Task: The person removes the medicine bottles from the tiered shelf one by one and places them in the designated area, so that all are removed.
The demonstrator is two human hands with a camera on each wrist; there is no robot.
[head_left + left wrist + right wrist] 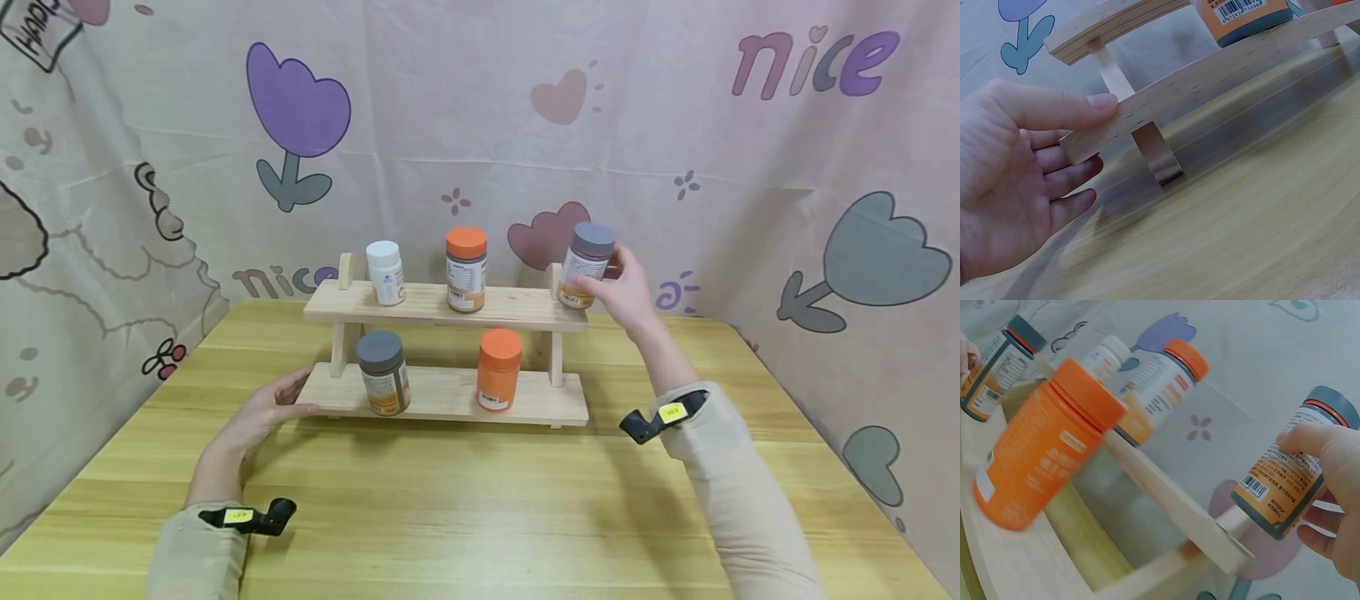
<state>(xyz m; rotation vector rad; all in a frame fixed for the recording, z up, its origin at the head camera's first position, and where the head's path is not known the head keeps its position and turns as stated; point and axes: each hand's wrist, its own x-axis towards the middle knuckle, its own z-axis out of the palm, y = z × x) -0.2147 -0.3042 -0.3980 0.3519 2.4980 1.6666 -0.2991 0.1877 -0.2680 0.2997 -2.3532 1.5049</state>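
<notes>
Where shelf ends, hand grips bottle.

Two-tier shelf: pale wood, matt, grain visible. Capped bottles: smooth plastic, low sheen. Tabletop: woodgrain, slightly glossy. Backdrop: creased matt cloth.

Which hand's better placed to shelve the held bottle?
Probably the right hand: it holds the grey-lidded bottle near the right end of the top shelf, while the left hand grasps the lower shelf.
</notes>
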